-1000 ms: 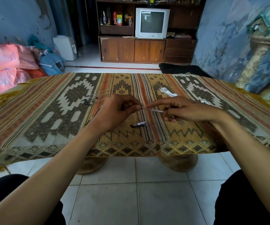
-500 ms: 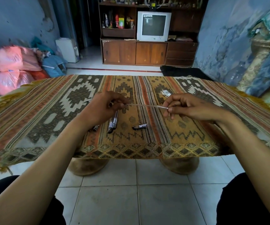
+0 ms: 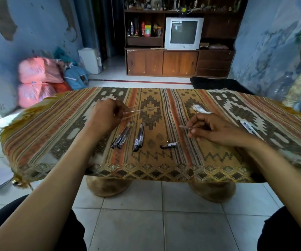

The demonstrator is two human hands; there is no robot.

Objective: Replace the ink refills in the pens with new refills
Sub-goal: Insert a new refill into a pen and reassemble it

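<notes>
Left hand (image 3: 108, 117) pinches blurred refills (image 3: 142, 110); right hand (image 3: 213, 129) pinches something thin (mostly hidden).

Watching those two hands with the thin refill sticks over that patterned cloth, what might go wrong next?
1. The left hand pinches thin refills by one end only; they might bend or slip.
2. The small pen cap lies loose on the busy patterned cloth and could get lost against it.
3. The pens lie near the table's front edge; a nudging forearm might roll them off.

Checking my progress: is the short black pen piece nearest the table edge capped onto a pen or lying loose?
Loose: the black pen piece lies alone on the cloth, touching no pen.
</notes>
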